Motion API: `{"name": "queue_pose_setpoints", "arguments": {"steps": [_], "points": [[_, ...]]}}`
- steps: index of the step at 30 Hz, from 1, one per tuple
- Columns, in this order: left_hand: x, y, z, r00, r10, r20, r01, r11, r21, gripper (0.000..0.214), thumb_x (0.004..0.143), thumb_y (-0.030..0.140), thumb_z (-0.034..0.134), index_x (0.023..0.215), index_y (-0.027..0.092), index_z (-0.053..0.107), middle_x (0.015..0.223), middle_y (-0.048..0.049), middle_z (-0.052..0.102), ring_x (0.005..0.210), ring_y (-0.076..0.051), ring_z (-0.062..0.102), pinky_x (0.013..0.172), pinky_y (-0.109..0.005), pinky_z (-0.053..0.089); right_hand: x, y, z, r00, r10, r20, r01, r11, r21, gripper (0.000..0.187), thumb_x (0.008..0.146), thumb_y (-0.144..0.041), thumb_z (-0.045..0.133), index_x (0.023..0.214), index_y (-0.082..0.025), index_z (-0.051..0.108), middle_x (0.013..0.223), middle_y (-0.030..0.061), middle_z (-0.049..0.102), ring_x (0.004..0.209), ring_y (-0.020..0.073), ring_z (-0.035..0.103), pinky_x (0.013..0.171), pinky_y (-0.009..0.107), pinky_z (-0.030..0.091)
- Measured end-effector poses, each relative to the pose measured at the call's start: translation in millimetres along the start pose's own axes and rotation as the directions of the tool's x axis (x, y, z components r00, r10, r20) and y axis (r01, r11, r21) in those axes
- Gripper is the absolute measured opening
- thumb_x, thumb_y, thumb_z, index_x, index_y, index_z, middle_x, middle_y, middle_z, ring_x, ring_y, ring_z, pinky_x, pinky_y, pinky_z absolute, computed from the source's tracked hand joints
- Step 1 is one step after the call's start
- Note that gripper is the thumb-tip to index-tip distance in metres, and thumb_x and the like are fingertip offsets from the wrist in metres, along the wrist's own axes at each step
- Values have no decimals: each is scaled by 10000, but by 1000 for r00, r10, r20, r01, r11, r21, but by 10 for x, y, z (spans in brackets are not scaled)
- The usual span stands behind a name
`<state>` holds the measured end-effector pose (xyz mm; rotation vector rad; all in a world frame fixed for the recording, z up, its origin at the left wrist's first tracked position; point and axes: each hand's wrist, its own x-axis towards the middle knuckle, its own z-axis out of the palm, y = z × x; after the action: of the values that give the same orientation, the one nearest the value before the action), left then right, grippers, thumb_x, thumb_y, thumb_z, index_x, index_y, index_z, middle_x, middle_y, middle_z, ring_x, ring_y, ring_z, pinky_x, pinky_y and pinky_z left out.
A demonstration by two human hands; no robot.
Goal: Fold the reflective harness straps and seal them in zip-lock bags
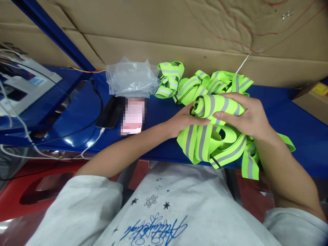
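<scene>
A rolled bundle of neon yellow-green reflective strap (217, 105) with grey stripes is held between both hands above the blue shelf. My left hand (183, 120) grips its left end, the thumb lying along the underside. At the right end, my right hand (247, 116) wraps round the roll with its thumb pressed on the near side. Below the roll, a loose heap of the same reflective strap (189, 143) spreads to the shelf's front edge, with one end hanging over it. Behind the hands lie more bundled reflective straps (189, 87).
Clear plastic bags (132, 78) lie at the back, left of the bundles. A dark phone (110, 112) and a lit phone (133, 116) rest on the blue shelf (159, 135). White cables and a power strip (23, 89) are at left. Cardboard (159, 24) stands behind.
</scene>
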<state>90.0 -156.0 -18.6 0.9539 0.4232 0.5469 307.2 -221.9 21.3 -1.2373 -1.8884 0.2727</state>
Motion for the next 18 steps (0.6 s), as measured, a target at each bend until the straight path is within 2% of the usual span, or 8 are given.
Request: {"name": "queue_pose_setpoints", "arguments": {"steps": [3,6,10,15,16,18], "points": [[2,-12,4,980,-127,152,148,979,-138,504,657,370,949,1060,141,750,1033,-133,816,1026,-342,786,1002,-489,599,-30,-137,40,989,-37,-145,28,998,-63,418,869,-474,828,1275,-437,739,1176,-32,796,1042,322,776,942,532,667],[-25,-39,12,968,-192,165,222,956,-190,447,691,400,901,1035,149,765,1056,-127,818,1087,-359,770,1021,-485,593,-61,-179,89,975,-124,-185,100,986,-135,436,895,-451,807,1323,-431,726,1242,-25,784,1118,336,767,991,538,657],[-73,-40,48,985,-84,148,116,967,-228,493,709,481,895,1079,182,765,1136,-103,806,1238,-363,713,1080,-464,567,-87,-54,169,940,-291,-179,261,950,-173,560,937,-425,758,1475,-470,612,1377,-27,729,1274,330,708,1140,541,583],[-98,34,100,986,22,164,11,980,-199,616,700,654,882,1087,193,755,1135,-88,796,1363,-374,636,1116,-454,545,-77,87,201,853,-500,-151,440,844,-308,608,980,-380,701,1558,-454,526,1444,-38,690,1297,311,695,1119,526,590],[-100,58,112,986,52,159,-19,980,-198,619,709,674,868,1091,201,755,1141,-81,795,1369,-368,633,1119,-453,543,-66,82,184,848,-510,-145,449,836,-314,609,984,-344,697,1555,-466,524,1442,-49,691,1295,301,696,1117,519,590],[-101,114,129,986,95,134,-68,979,-191,582,733,653,857,1097,211,757,1169,-71,791,1361,-358,640,1123,-452,540,-33,40,126,874,-478,-90,433,849,-303,605,985,-300,691,1534,-500,534,1448,-68,685,1344,298,665,1152,533,560]]}}
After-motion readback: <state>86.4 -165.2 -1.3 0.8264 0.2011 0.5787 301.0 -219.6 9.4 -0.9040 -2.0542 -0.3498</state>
